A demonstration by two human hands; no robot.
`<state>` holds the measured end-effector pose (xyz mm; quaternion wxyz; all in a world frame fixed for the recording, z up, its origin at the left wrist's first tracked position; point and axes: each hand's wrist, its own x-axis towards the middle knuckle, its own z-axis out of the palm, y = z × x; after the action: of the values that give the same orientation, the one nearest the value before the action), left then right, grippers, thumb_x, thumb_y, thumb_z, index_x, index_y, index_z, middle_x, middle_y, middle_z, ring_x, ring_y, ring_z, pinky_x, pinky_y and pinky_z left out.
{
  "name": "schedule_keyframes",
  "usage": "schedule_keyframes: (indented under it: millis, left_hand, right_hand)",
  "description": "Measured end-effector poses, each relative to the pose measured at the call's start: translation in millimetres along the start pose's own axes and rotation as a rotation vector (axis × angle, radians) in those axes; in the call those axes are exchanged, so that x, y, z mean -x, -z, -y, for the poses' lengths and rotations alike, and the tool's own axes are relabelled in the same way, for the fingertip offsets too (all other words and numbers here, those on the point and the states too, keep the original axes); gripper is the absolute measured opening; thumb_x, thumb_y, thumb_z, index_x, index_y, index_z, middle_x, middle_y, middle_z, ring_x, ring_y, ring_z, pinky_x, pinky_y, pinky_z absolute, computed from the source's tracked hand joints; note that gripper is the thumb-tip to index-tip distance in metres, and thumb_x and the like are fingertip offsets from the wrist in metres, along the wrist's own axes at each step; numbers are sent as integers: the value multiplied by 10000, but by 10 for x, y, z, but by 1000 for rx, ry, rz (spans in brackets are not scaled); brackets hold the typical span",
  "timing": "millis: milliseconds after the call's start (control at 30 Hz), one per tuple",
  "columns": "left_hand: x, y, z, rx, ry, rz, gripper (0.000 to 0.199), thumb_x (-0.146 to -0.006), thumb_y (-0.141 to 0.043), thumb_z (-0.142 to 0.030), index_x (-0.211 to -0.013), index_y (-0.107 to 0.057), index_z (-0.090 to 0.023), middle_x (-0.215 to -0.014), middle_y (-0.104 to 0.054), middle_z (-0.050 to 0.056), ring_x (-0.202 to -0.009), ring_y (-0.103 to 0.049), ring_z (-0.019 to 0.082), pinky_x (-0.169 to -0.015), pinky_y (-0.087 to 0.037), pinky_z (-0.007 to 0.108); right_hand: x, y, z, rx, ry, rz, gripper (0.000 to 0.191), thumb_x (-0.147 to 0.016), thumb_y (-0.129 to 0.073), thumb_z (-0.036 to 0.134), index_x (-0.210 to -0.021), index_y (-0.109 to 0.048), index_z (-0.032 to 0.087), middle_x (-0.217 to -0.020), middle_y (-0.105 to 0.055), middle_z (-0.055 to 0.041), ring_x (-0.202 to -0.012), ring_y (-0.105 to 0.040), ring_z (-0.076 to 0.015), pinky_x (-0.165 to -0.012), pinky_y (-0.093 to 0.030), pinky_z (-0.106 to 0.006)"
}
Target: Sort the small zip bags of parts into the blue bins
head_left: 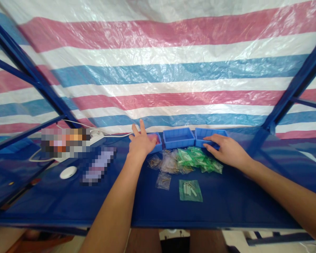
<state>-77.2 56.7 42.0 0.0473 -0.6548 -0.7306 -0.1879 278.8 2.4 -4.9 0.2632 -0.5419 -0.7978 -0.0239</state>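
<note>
Three blue bins stand in a row at the back of the blue table. My left hand [142,140] is over the left bin [158,144], fingers spread, and reddish contents show beside it. The middle bin [178,137] has nothing visible in it. At the right bin [200,135], my right hand [222,147] reaches over the front wall with thumb and fingers apart, nothing seen between them. In front of the bins lies a pile of green bags [197,158] and clear bags [171,163]. Nearer me are one clear bag [163,181] and one green bag [190,190] with small pieces inside.
On the left lie a white round object [68,172], a blurred flat object [100,165], and a power strip [97,137] with white cables. Blue frame posts rise at both sides, before a striped plastic sheet [158,77]. A person's arm [5,239] shows at the lower left.
</note>
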Motion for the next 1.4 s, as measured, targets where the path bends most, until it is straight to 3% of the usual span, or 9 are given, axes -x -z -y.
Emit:
schedule_keyframes:
  millis: [233,433,667,833,967,1067,1233,1400]
  left_hand:
    - [-98,-62,30,39,30,35,1168,-784,-743,-569,-1701,-77,-286,-1775,-54,203,-1514,-343,561,-1065,-510,661]
    - [-170,-87,47,60,59,96,1211,-719,-801,-548,-1687,-126,-279,-1771,-32,184,-1536,-283,566,-1103,-498,623]
    - [-203,-154,107,87,25,35,1184,-692,-876,-433,-1658,-208,-285,-1718,-123,195,-1474,-411,504,-1092,-529,557]
    - [-140,-111,91,108,-98,-86,1038,-699,-874,-273,-1590,-343,-301,-1667,-211,164,-1420,-469,445,-1099,-543,550]
    - [-23,17,32,144,-216,-206,916,-759,-821,-206,-1565,-389,-274,-1642,-246,159,-1390,-501,392,-1190,-479,556]
    - [77,140,-29,185,-283,-297,857,-794,-783,-186,-1560,-407,-262,-1645,-243,155,-1398,-492,388,-1166,-505,549]
    - [205,361,-90,255,-333,-463,776,-839,-734,-167,-1542,-430,-290,-1671,-215,132,-1492,-396,375,-1208,-462,552]
    - [342,594,35,351,-334,-576,796,-812,-793,-217,-1525,-447,-284,-1618,-284,123,-1538,-363,339,-1284,-374,503]
  right_hand:
    - [1,-24,-27,-3,28,-16,339,-1026,-555,434,-1262,-727,264,-1228,-781,-80,-1008,-771,-303,-901,-613,-425]
    - [-3,-7,-7,-8,5,4,339,-1031,-550,438,-1254,-732,259,-1234,-777,-88,-981,-774,-300,-836,-620,-416]
    - [-6,-22,-31,-17,20,-6,336,-1021,-569,434,-1263,-725,261,-1235,-777,-81,-1042,-766,-312,-911,-615,-446]
    - [-8,-20,-27,-16,16,-5,328,-1021,-571,438,-1258,-727,273,-1234,-775,-75,-1047,-763,-313,-900,-618,-446]
    - [-7,-10,-12,-18,13,-4,331,-1028,-561,444,-1255,-726,269,-1235,-773,-78,-1035,-764,-310,-893,-618,-437]
    - [-6,-10,-20,-21,24,-11,331,-1025,-565,442,-1254,-726,264,-1225,-774,-83,-1029,-762,-310,-901,-618,-437]
    - [-5,-17,-39,-15,34,-18,329,-1022,-567,432,-1251,-729,262,-1201,-781,-86,-995,-765,-296,-888,-617,-421]
    - [-5,-9,-18,-7,21,-3,336,-1026,-559,441,-1248,-734,258,-1222,-780,-87,-967,-769,-294,-863,-611,-414]
